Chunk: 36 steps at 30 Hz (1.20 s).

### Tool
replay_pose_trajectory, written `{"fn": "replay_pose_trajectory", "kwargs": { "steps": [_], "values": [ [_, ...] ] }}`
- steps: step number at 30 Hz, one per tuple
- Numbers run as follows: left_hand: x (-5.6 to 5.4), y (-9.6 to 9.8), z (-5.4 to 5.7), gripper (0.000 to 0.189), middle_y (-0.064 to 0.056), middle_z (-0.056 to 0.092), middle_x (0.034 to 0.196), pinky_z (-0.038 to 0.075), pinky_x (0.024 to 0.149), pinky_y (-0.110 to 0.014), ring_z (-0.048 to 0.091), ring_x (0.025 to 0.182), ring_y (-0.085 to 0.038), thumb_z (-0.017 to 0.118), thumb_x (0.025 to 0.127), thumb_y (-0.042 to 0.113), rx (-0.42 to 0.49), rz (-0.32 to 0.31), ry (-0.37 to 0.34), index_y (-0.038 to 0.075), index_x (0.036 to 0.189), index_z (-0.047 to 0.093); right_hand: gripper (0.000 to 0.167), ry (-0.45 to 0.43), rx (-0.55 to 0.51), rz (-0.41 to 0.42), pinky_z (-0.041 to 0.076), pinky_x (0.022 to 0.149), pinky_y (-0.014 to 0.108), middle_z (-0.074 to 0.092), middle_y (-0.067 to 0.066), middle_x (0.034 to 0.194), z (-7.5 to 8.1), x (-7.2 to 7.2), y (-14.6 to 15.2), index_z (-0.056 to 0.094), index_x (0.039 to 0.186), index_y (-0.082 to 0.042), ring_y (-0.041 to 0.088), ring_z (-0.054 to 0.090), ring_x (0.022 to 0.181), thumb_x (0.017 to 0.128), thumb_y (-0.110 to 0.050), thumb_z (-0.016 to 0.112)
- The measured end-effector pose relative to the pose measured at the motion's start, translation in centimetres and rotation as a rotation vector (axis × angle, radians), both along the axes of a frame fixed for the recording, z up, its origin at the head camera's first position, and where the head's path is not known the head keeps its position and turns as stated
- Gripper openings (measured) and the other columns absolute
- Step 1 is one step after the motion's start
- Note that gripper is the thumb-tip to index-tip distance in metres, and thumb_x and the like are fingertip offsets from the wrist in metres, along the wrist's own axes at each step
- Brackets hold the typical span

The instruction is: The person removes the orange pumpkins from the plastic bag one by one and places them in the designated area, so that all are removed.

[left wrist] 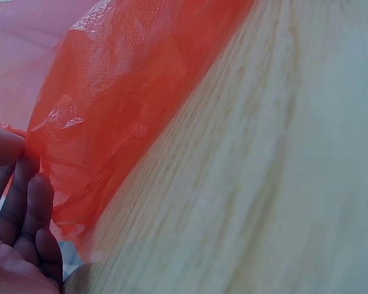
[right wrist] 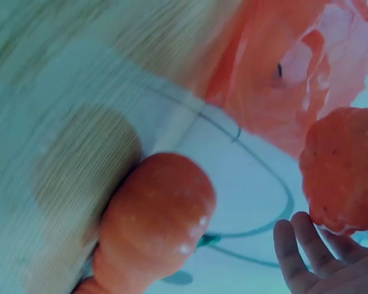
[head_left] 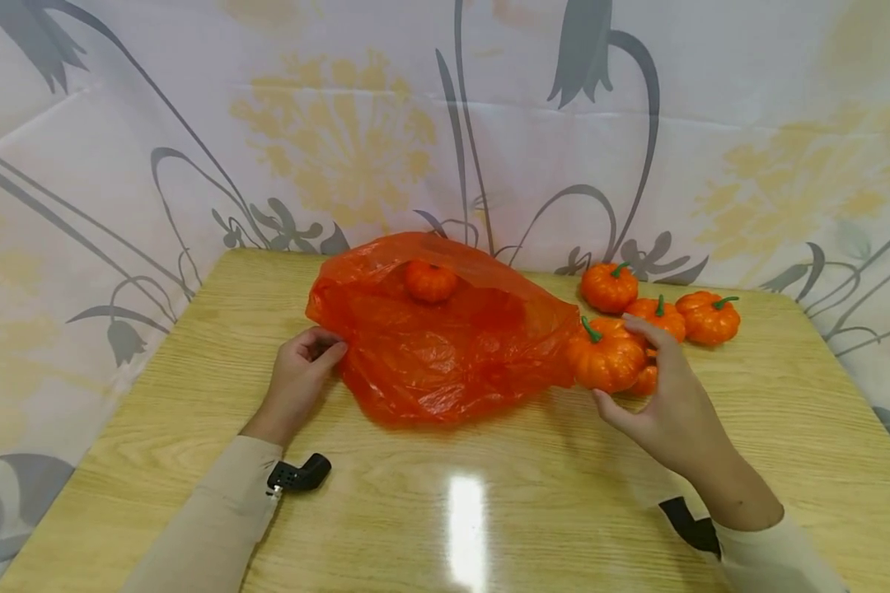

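A thin, see-through orange plastic bag [head_left: 445,354] lies spread on the table, its mouth held up on the left. My left hand [head_left: 302,375] pinches the bag's rim between thumb and finger; the left wrist view shows the plastic [left wrist: 116,104] drawn up from that pinch. One small orange pumpkin [head_left: 430,282] is inside the bag, near the back. My right hand [head_left: 678,412] holds another pumpkin [head_left: 606,354] with a green stem, thumb below and fingers above, next to the bag's right side. In the right wrist view this pumpkin [right wrist: 343,171] is raised off the table.
Several more pumpkins stand at the back right: one by the rear edge [head_left: 608,287], one at the far right [head_left: 708,318], others partly behind my right hand. A floral cloth [head_left: 386,107] hangs behind the wooden table [head_left: 386,502].
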State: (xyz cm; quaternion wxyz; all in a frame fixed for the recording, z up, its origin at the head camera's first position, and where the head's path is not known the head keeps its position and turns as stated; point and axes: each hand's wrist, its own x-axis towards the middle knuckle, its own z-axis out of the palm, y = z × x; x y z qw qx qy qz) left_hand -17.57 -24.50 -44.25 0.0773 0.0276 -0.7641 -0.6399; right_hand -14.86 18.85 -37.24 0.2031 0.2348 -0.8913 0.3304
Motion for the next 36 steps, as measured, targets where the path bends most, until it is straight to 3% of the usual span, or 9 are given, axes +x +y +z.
{"fn": "replay_pose_trajectory", "kwargs": {
  "steps": [5,10,16,24,31,36],
  "values": [
    [0.1,0.2,0.1,0.014,0.012,0.063,0.085,0.047,0.071,-0.017,0.056,0.081,-0.006,0.064,0.095,0.006,0.012,0.002,0.004,-0.007,0.102,0.062,0.086,-0.029,-0.021,-0.062,0.027,0.095,0.004,0.048,0.026,0.139,-0.2,-0.5,1.4,0.036,0.140,0.007,0.038,0.052,0.109,0.067,0.001,0.084],
    [0.2,0.4,0.0,0.014,0.008,0.064,0.087,0.048,0.072,-0.017,0.056,0.081,-0.006,0.064,0.095,0.004,0.022,0.002,0.008,-0.008,0.102,0.062,0.087,-0.115,-0.033,-0.158,0.032,0.085,0.012,0.046,0.030,0.136,-0.2,-1.1,3.0,0.032,0.142,0.008,0.042,0.051,0.107,0.073,-0.003,0.083],
    [0.1,0.4,0.1,0.013,0.012,0.063,0.085,0.048,0.071,-0.017,0.056,0.080,-0.005,0.064,0.095,0.004,0.016,0.006,0.011,-0.007,0.101,0.062,0.083,-0.192,-0.063,-0.250,0.031,0.081,0.009,0.048,0.033,0.131,-0.2,-1.7,4.5,0.027,0.140,0.007,0.044,0.052,0.106,0.080,-0.009,0.081],
    [0.0,0.2,0.2,0.016,0.007,0.065,0.086,0.048,0.071,-0.018,0.057,0.080,-0.005,0.064,0.095,0.005,0.008,0.013,0.017,-0.009,0.102,0.062,0.081,-0.210,-0.127,-0.316,0.031,0.083,0.006,0.046,0.032,0.130,0.0,-2.1,5.2,0.025,0.139,0.004,0.046,0.049,0.118,0.081,-0.013,0.080],
    [0.0,0.2,0.1,0.014,0.012,0.064,0.084,0.048,0.071,-0.017,0.057,0.079,-0.004,0.063,0.095,0.002,0.000,0.013,0.017,-0.010,0.101,0.061,0.082,-0.262,-0.145,-0.422,0.036,0.094,0.019,0.043,0.033,0.137,0.1,-2.5,6.3,0.020,0.142,0.002,0.047,0.044,0.125,0.085,-0.017,0.076],
    [0.0,0.2,0.1,0.016,0.011,0.065,0.085,0.048,0.071,-0.017,0.057,0.080,-0.004,0.064,0.095,0.004,0.009,0.012,0.021,-0.011,0.101,0.061,0.080,-0.282,-0.131,-0.460,0.035,0.083,0.012,0.044,0.037,0.134,-0.1,-2.9,7.4,0.020,0.140,0.004,0.049,0.046,0.122,0.085,-0.017,0.074]
  ]
}}
